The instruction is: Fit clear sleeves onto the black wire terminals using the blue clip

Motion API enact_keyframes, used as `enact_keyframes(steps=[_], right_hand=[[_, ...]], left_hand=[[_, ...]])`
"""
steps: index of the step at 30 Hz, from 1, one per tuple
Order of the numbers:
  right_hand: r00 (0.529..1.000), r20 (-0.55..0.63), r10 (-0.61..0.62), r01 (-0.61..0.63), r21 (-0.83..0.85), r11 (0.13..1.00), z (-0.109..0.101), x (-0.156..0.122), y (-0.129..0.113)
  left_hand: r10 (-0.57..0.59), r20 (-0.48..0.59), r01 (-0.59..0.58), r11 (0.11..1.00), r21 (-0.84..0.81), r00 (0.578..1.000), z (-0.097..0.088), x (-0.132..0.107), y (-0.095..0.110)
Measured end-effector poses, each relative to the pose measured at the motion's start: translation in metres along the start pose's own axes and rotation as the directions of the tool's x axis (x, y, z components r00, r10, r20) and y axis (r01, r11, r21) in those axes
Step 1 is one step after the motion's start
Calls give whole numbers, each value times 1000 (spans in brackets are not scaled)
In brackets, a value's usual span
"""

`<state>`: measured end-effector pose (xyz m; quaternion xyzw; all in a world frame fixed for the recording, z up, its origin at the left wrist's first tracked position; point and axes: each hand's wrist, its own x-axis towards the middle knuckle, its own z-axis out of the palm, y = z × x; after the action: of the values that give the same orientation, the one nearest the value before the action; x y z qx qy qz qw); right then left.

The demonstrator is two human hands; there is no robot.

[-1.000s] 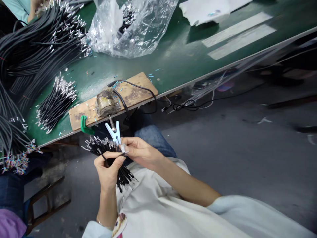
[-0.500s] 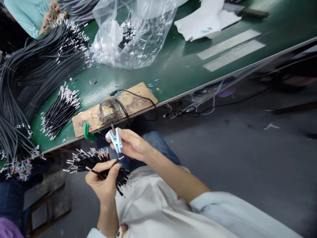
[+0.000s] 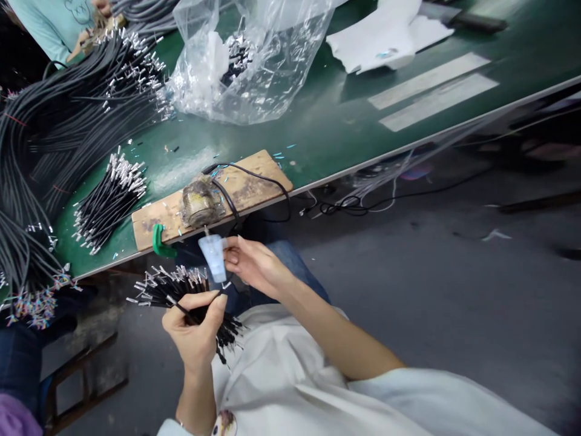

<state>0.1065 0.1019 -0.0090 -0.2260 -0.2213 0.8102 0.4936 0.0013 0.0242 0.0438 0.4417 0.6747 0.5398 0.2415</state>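
My left hand is closed on a bundle of short black cables with bare silvery ends. Its thumb and forefinger pinch one cable whose end points up at a light-blue clothespin. The clothespin sits on a metal shaft from a small tape-wrapped motor and looks smeared, as if spinning. Just right of it is my right hand, fingers loosely bent and apart, holding nothing that I can see. Whether its fingertips touch the clothespin is unclear.
The motor rests on a wooden board, held by a green clamp at the table edge. Left lie a cable pile and long dark cables. Behind are a plastic bag, a knife and a co-worker's sleeve.
My right hand has let go of the clothespin and drawn slightly right. The clothespin, sharp before, is now blurred. My left hand keeps its pinch on the cable.
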Motion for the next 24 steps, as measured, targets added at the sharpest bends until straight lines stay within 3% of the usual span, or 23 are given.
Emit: enact_keyframes(steps=[2, 4, 6, 8, 9, 11, 13, 15, 17, 21, 24], right_hand=[[993, -62, -98, 89, -130, 988, -7, -11, -3], [953, -83, -290, 245, -351, 904, -6, -26, -6], [837, -5, -547, 434, -604, 669, 0, -40, -8], [680, 203, -704, 563, -760, 324, 11, -51, -7], [648, 293, -703, 580, -789, 205, 17, -55, -6], [666, 389, -636, 580, -807, 113, 25, -57, -4], [743, 395, -540, 566, -802, 192, 28, -55, -4], [809, 364, -462, 538, -775, 331, 25, -51, -5], [841, 322, -434, 507, -748, 428, 20, -48, -5], [812, 194, -551, 499, -722, 480, 17, -45, 5], [804, 48, -592, 484, -630, 607, 21, -45, 20]], left_hand=[[-35, 5, 35, 999, -11, 999, 0, -5, 0], [-1, 26, 1, 1000, 7, 1000, -1, -6, -3], [57, 92, -64, 995, 75, 994, -3, -4, -8], [78, 190, -110, 980, 165, 979, -5, -5, -13], [85, 242, -132, 974, 186, 967, -6, -6, -16], [91, 296, -156, 967, 202, 951, -6, -10, -18], [94, 300, -161, 965, 207, 949, -5, -14, -19], [74, 273, -138, 965, 224, 959, -4, -14, -19], [85, 238, -142, 962, 232, 967, -5, -11, -20], [165, 214, -209, 956, 205, 963, -6, -7, -20], [41, 127, -66, 977, 202, 991, -1, -10, -15]])
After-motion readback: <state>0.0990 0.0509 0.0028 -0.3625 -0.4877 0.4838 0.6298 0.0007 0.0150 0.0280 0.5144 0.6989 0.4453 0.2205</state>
